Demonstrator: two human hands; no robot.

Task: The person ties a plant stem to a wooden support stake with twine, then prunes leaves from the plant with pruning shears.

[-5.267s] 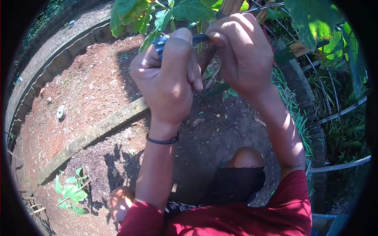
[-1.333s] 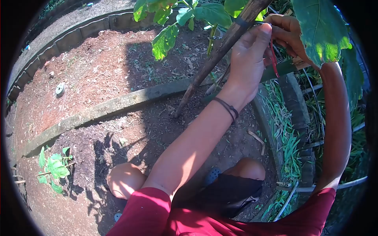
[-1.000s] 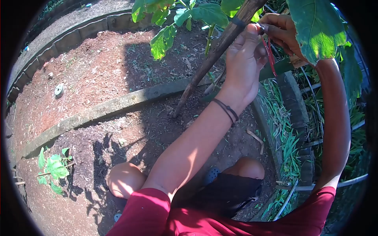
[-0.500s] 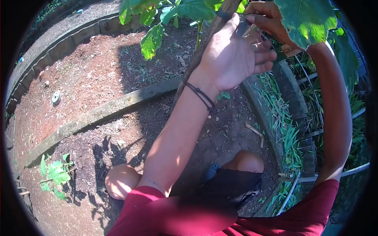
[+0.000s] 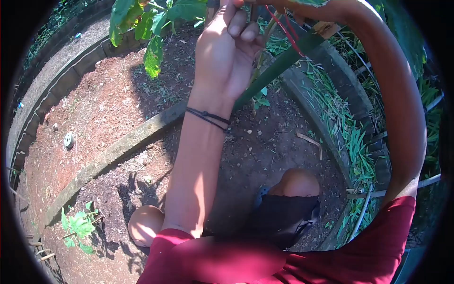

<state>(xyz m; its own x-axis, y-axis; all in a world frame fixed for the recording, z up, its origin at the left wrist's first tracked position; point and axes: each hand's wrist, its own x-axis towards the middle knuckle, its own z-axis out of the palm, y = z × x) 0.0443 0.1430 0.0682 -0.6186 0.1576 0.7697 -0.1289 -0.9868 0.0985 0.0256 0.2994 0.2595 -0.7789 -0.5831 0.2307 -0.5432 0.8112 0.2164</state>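
Observation:
My left hand [image 5: 229, 57] is raised at the top of the view with its fingers curled in and its thumb up against a wooden stake [image 5: 211, 12]. Whatever lies inside those fingers is hidden. My right hand [image 5: 314, 10] reaches in from the right along the top edge, its fingertips close to my left thumb; most of its fingers are cut off. A thin red string [image 5: 287, 31] dangles below it. Behind the hands a green pole [image 5: 286, 61] slants upward to the right. Large leaves [image 5: 142, 23] of a plant hang left of my left hand.
A low concrete edging [image 5: 127, 139] curves across the soil. A small leafy plant [image 5: 79, 225] grows at lower left, and a round pale object [image 5: 69, 140] lies on the reddish soil. Grass [image 5: 352, 137] and pale pipes [image 5: 364, 213] lie along the right.
My left hand has moved left and up, and its spread fingers have curled in. My right hand has shifted up and left. The red string and green pole now show more fully.

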